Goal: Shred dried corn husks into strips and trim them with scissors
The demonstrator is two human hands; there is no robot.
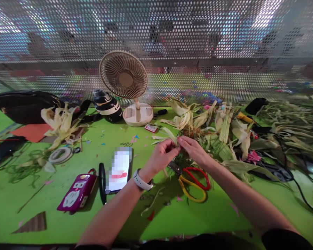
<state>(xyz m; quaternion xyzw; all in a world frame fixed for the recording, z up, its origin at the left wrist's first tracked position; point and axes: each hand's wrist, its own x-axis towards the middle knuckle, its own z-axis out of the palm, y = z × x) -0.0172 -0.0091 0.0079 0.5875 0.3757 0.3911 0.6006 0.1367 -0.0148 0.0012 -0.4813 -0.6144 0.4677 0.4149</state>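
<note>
Both hands meet over the middle of the green table, fingers pinched together at a pale green strip of corn husk (170,134). My left hand (162,154), with a white-banded watch on its wrist, grips the strip from the left. Its lower end is covered by the fingers. My right hand (193,149) is closed on the same strip from the other side, its fingertips close to the left ones. Just below the hands lie scissors (183,179) with one red and one yellow handle. Dried corn husks (184,116) are heaped behind and to the right.
A fan (125,80) and a black bottle (108,107) stand at the back before a perforated metal screen (172,45). Left are a phone (119,168), a purple power strip (78,191), a tape roll (60,155) and a black bag (28,106). Cables (299,194) run along the right.
</note>
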